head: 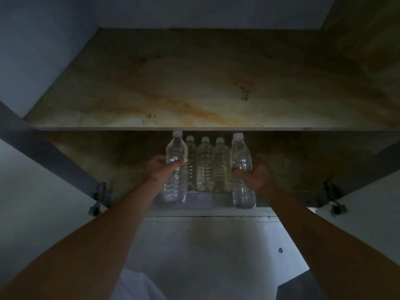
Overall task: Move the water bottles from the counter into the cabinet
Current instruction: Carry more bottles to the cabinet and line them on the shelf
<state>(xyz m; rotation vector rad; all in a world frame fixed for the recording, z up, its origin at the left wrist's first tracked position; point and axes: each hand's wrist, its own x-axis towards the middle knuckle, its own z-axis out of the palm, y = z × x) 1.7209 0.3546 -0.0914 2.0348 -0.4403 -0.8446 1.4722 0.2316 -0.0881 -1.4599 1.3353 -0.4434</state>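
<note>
Bottles of clear plastic with white caps [204, 165], at least three, are already standing on the cabinet's lower shelf [201, 202]; we are gripping one more [176, 152] in our left hand [159, 169], another [241, 154] in our right hand [256, 176], at its front edge; further ones unseen.

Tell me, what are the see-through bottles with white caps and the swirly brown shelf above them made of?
The see-through ribbed bottles look like thin, glossy clear plastic: moulded ridges, and you see through them. Their white caps seem matt plastic. The swirly brown shelf is probably board with a marble-look skin, judging by its thin pale front edge; the dim light leaves that open.
</note>
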